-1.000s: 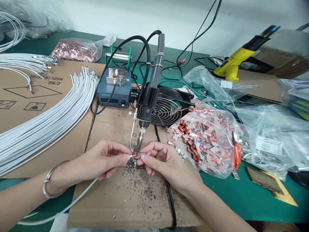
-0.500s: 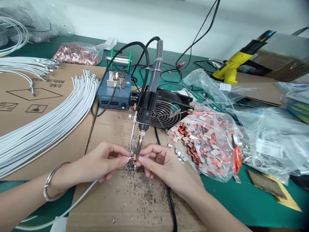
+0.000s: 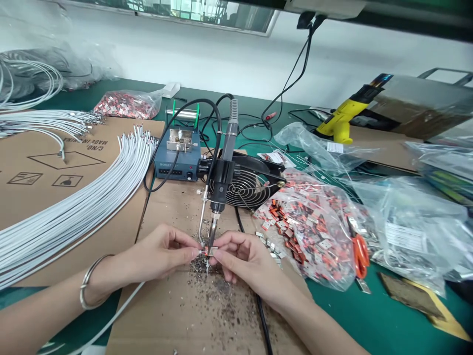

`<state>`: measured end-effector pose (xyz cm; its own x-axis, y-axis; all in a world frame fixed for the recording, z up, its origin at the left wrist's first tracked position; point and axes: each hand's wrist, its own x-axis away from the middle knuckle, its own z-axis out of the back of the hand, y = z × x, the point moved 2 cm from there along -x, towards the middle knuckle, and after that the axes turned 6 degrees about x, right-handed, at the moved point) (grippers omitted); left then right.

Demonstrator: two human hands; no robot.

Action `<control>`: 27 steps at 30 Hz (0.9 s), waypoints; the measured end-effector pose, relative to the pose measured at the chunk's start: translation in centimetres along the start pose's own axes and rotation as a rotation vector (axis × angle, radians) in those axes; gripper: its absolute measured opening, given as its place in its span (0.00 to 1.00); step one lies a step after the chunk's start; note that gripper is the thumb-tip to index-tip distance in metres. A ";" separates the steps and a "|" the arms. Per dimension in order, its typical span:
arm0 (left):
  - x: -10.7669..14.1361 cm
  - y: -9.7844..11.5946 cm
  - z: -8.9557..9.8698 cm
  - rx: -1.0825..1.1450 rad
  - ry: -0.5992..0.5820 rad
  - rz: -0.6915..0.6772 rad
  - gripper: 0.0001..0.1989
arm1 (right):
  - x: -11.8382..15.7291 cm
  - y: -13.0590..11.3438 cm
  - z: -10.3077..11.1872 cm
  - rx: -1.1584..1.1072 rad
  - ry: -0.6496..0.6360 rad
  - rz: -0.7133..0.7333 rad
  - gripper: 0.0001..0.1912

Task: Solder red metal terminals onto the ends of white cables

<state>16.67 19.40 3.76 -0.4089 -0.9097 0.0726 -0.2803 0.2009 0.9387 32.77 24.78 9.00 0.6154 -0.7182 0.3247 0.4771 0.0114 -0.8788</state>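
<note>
My left hand [image 3: 164, 254] pinches the end of a white cable [image 3: 120, 311], which trails down from it to the lower left. In a thumb-and-finger pinch, my right hand [image 3: 251, 261] holds a small orange-and-silver USB connector [image 3: 212, 251]. The cable end and the connector meet between my fingertips, directly at the tip of a soldering iron [image 3: 221, 185] fixed in a stand. A thin bent metal solder feed tube [image 3: 202, 217] comes down beside the tip. Exact contact at the tip is too small to tell.
A blue solder feeder [image 3: 175, 165] and solder spool [image 3: 185, 114] stand behind. Left lies a bundle of white cables [image 3: 92, 199]. To the right are a fan [image 3: 247, 185], a bag of orange connectors [image 3: 318, 231], orange-handled scissors [image 3: 360, 256] and a yellow heat gun [image 3: 343, 116]. Solder bits litter the cardboard [image 3: 166, 315].
The camera view has tilted up, so the bench appears lower and a window strip shows at the top. Both hands keep their pinch at the iron's tip.
</note>
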 end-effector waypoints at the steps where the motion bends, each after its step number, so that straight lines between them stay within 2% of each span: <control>1: 0.0 0.0 0.0 0.002 0.001 0.000 0.18 | 0.0 0.0 0.0 -0.001 -0.002 0.003 0.17; 20: 0.1 0.0 0.0 0.042 -0.050 0.003 0.17 | 0.4 -0.2 0.1 -0.132 -0.085 0.079 0.10; 27: 0.0 -0.3 0.0 0.054 -0.043 0.036 0.18 | 0.3 -0.3 0.1 -0.120 -0.068 0.059 0.11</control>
<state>16.72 19.32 3.49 -0.4560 -0.8853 0.0908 -0.3107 0.2540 0.9159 32.87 24.65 9.39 0.6833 -0.6696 0.2912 0.3635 -0.0340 -0.9310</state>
